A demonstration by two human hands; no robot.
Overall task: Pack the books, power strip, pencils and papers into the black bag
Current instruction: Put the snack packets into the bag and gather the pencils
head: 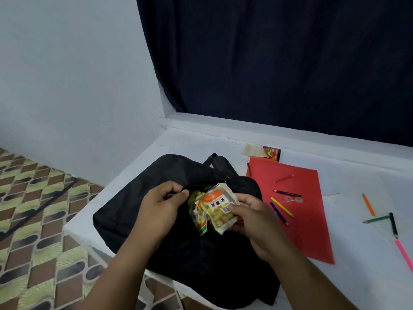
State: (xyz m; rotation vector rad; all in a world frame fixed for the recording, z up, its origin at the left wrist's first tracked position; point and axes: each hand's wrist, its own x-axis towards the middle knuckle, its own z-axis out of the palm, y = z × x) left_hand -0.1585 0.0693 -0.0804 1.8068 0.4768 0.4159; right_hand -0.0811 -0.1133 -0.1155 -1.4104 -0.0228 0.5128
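The black bag [138,198] lies on a white table [357,276], its opening facing me. My left hand [161,211] grips the edge of the bag's opening. My right hand [250,220] holds several yellow and orange snack packets [218,209] at the opening. A red folder [297,211] lies flat to the right of the bag, with several coloured pencils [282,206] on it. More pencils [380,219] and a pink pen [404,255] lie on the table further right.
A small dark pencil box [271,153] with a torn paper flap sits behind the red folder. A dark curtain [279,63] hangs behind the table. A patterned floor [33,220] is to the left, below the table edge.
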